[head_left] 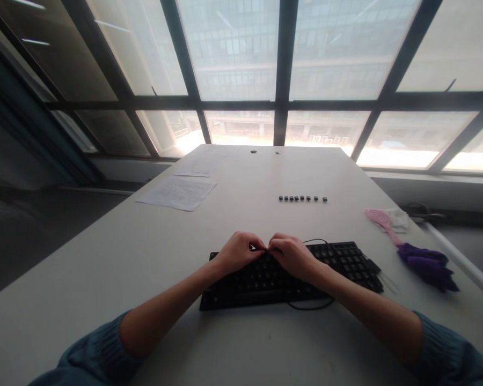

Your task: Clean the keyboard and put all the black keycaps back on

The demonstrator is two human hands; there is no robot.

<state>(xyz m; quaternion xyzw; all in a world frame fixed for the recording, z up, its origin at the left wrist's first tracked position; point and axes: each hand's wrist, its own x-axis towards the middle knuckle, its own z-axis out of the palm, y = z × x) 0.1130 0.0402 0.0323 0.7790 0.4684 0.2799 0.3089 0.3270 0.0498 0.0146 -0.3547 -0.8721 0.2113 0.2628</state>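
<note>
A black keyboard (257, 284) lies in front of me, slightly askew on the white table. My left hand (240, 251) is closed in a pinch over its upper edge. My right hand (288, 253) is pinched beside it, the fingertips of both almost meeting above the top row of keys. Whatever is between the fingertips is too small and dark to make out. Both palms cover part of the keys. Beyond the keyboard, several small black keycaps (302, 198) stand in a row. A black tool with thin wire prongs (373, 266) rests at the keyboard's right end.
Sheets of paper (179, 193) lie at the left of the white table (241, 214). To the right are a pink brush-like object (382, 219), a white cloth or tissue (398, 220) and a purple cloth (426, 265). The cable (312, 308) loops out in front of the keyboard.
</note>
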